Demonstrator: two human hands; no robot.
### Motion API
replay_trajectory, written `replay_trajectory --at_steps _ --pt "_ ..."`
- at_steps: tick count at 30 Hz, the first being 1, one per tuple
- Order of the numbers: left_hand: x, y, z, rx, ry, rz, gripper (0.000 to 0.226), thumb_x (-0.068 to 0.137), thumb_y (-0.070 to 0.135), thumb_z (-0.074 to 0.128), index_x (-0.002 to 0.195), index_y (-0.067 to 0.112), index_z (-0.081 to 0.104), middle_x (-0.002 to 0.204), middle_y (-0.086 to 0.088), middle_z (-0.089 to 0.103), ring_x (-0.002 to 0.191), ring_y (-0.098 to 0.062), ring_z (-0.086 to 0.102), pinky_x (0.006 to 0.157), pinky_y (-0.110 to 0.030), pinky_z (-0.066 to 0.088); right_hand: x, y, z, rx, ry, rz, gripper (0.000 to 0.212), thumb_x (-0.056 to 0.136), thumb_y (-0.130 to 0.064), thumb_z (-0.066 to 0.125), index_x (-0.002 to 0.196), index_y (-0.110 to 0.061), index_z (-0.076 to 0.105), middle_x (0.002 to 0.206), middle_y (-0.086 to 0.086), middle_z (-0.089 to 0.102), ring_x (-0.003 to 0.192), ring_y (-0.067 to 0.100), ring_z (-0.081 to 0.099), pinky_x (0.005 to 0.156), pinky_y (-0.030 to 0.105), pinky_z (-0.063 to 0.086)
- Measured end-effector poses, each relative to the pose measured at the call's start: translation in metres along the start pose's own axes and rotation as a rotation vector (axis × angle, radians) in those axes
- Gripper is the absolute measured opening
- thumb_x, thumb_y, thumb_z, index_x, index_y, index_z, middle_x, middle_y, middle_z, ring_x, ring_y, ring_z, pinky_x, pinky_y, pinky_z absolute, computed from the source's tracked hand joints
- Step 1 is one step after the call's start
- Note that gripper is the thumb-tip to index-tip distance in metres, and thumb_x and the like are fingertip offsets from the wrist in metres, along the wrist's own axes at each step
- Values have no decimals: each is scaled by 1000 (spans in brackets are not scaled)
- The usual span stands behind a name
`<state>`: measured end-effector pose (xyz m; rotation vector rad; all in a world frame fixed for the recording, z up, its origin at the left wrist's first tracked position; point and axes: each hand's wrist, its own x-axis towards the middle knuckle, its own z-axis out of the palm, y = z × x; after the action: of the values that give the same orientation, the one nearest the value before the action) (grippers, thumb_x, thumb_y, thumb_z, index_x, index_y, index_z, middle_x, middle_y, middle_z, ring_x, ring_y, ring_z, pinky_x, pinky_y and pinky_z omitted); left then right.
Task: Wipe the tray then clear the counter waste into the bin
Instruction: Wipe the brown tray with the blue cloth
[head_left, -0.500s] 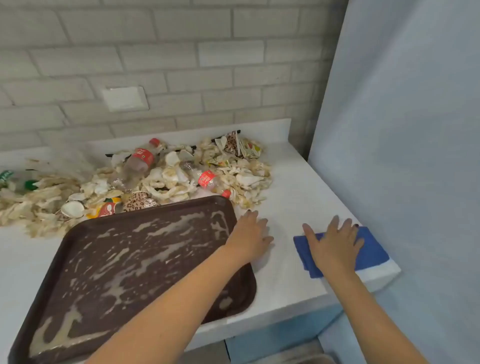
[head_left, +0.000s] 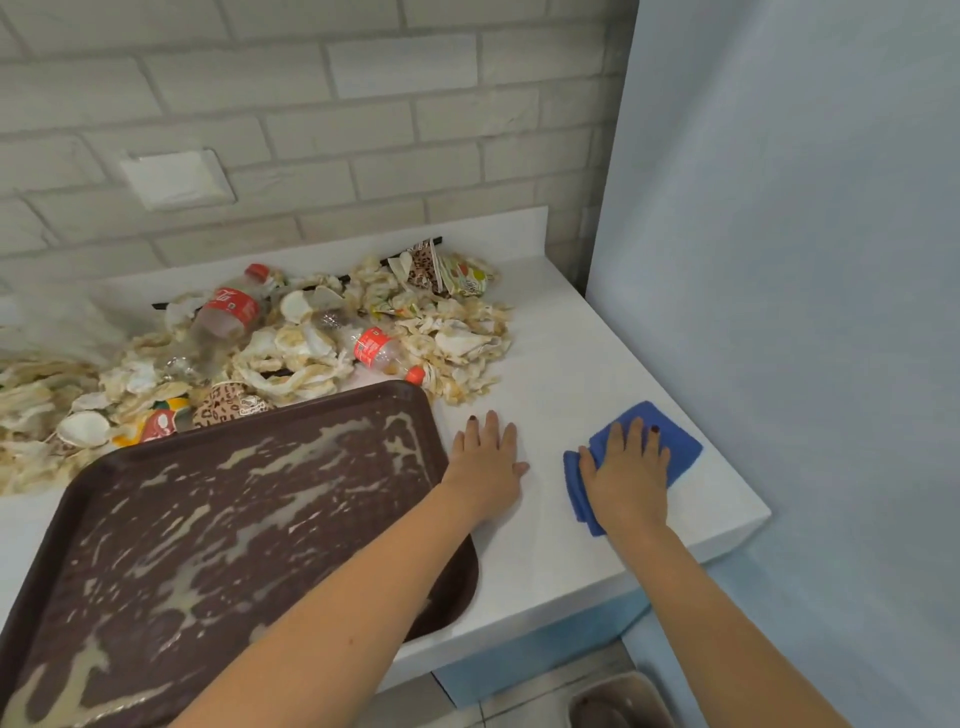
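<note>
The brown tray (head_left: 156, 519), streaked with pale smears, lies at 8 o'clock. The left hand (head_left: 485, 462) rests flat on the counter (head_left: 571, 364) by the tray's 3 o'clock rim. The right hand (head_left: 628, 478) presses, fingers spread, on the blue cloth (head_left: 675, 441). In the waste (head_left: 457, 332) at 11 o'clock lie red-labelled bottles (head_left: 228, 312), their white writing seemingly too blurred to read.

Waste heap (head_left: 311, 332) behind tray (head_left: 156, 545) on counter (head_left: 561, 364); cloth (head_left: 678, 441) right of tray.

Brown tray (head_left: 208, 519), smeared with pale streaks, lies flat at 8 o'clock; crumpled paper-and-bottle waste (head_left: 457, 338) heaps at 10; blue cloth (head_left: 680, 452) at 4.
</note>
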<state>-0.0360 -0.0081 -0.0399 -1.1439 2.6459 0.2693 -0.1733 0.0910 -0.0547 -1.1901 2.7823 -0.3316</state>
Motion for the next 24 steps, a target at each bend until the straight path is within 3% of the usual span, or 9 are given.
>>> replay_trajectory --at_steps 4,6,8,12,14,16,18,20,24 --pt "-16 -8 -16 -325 98 22 40 101 29 34 129 4 48 142 -17 33 137 -33 24 110 -35 25 -6 -4 -1 477 55 22 33 99 -19 42 126 -4 53 135 14 51 127 31 43 106 38 34" --pt "-34 -20 -22 -502 207 1 37 100 28 41 132 11 51 149 -10 31 140 -25 23 111 -29 21 -16 -9 -11 756 31 114 19 98 -19 43 100 -8 58 98 7 61 99 28 56 75 31 46" --pt "-55 -41 -29 -624 318 -43 37 98 28 46 134 17 50 152 -6 26 140 -21 26 112 -28 21 -22 -20 -23 897 69 127 17 100 -19 41 101 -10 55 90 4 59 85 25 56 61 21 38" --pt "-102 -100 -40 -736 501 -155 29 95 20 51 121 15 62 136 -3 45 114 -13 50 91 -12 32 -29 -59 -39 1147 91 131 18 100 -18 41 108 -11 56 104 7 61 92 22 58 73 28 41" --pt "-125 -132 -43 -773 569 -227 24 96 16 50 115 15 64 125 -1 51 108 -10 51 84 -8 29 -34 -82 -43 1362 -27 232 18 98 -21 45 106 -12 57 103 7 62 85 19 60 72 30 45" --pt "-147 -160 -41 -807 615 -316 25 97 13 47 114 16 64 117 4 53 102 -7 50 85 -9 31 -39 -103 -46 1673 -330 348 23 93 -27 53 111 -13 60 108 7 63 86 19 61 69 32 50" --pt "-165 -186 -35 -824 649 -377 25 97 12 45 111 19 65 115 5 54 100 -6 50 89 -16 34 -45 -120 -46 1897 -629 398 52 75 -32 74 120 -10 60 117 10 63 96 26 64 69 34 56" --pt "-181 -211 -28 -829 688 -421 25 96 11 47 108 20 66 113 4 56 100 -10 52 90 -22 37 -52 -138 -45 1925 -748 355 83 49 -28 91 123 -8 59 120 14 63 99 31 66 69 38 59" --pt "-203 -270 -21 -809 732 -551 23 95 14 48 110 17 66 117 -2 58 94 -14 55 85 -24 41 -55 -171 -43 1732 -434 326 18 88 -3 57 106 -6 58 104 19 59 85 35 62 61 44 55"
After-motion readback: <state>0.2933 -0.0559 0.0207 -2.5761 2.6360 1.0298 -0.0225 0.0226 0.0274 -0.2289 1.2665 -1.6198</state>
